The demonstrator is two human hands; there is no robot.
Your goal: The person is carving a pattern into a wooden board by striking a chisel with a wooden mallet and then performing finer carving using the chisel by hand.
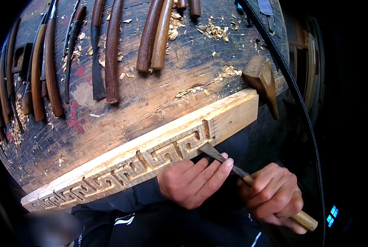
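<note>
A long pale wooden board (237, 113) lies slantwise along the near edge of the workbench. Carved grooves in a stepped, angular pattern run along its near face, over a pencilled grid. My right hand (272, 197) wraps around the wooden handle of a chisel (212, 152), whose end sticks out below the fist. The flat metal blade points up and left, its edge against the carved face near the board's right part. My left hand (196, 181) is by the board's lower edge, fingers closed against the blade; its thumb is hidden.
On the dark, scratched workbench (143, 111), several wooden-handled chisels (113, 53) lie in a row at the far left and middle. A wooden mallet (259, 72) rests past the board's right end. Wood shavings (215, 32) are scattered about. A black braided cable (293, 84) hangs down the right.
</note>
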